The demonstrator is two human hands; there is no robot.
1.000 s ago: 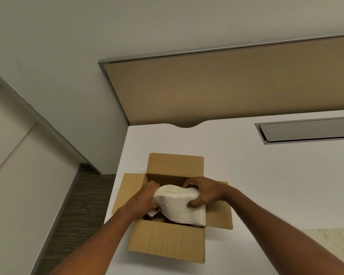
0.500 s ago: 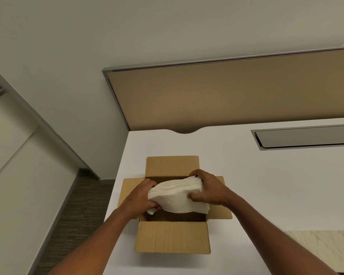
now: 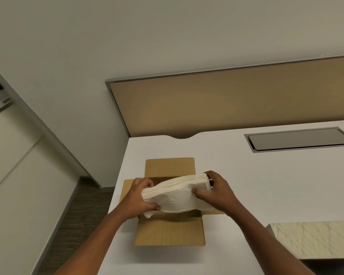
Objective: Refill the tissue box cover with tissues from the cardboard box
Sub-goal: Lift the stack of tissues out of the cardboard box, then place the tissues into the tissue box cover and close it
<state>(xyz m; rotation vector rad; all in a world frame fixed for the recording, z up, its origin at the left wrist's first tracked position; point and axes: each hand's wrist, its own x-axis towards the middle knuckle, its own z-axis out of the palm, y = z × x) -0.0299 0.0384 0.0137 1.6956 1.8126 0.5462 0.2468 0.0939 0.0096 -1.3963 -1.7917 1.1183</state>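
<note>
Two bare hands hold a thick stack of white tissues (image 3: 177, 194) above an open cardboard box (image 3: 169, 233) on a white tabletop (image 3: 266, 185). The left hand (image 3: 136, 197) clamps the stack's left end, thumb underneath and fingers curled over the top edge; the right hand (image 3: 216, 192) closes around the right end, thumb pressed on the near face. Each grip is tight on the tissues. The stack sags in the middle, its right end higher, and one loose corner hangs down at the lower left, over the box's opening. All four box flaps are folded outward, the far one lying flat on the tabletop, the near one toward the camera. What lies inside the box is in shadow and cannot be made out. At the lower right edge, well apart from the box, sits a pale rectangular tissue box cover (image 3: 316, 239) with a leaf-like relief pattern, only partly in view. Farther back, a grey recessed cable hatch (image 3: 298, 138) is set into the tabletop, and a tan partition panel (image 3: 236, 102) with a metal frame stands along the far edge, against a plain wall.
</note>
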